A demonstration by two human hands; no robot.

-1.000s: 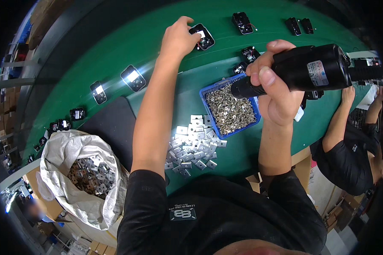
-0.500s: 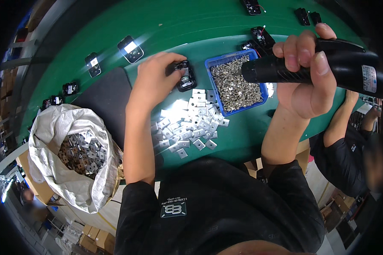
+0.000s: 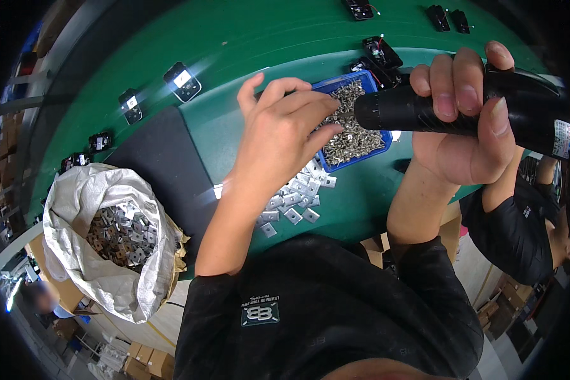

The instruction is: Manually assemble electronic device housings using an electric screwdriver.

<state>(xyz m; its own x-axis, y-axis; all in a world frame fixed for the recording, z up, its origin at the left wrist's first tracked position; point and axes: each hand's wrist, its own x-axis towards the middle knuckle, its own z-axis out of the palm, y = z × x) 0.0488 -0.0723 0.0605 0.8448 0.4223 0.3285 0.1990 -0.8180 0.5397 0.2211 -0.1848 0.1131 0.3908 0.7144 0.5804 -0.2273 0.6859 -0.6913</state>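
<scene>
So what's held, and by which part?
The right hand grips the tool around its middle; the left hand, open at the screws, shows nothing held.

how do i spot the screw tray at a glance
On the green table, look left from the black tool in the right hand. There, partly behind the left hand, sits the screw tray; its blue rim sets it apart from the metal plates beside it.

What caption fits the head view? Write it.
Left hand at a blue tray of screws, right hand gripping a black tool.
</scene>
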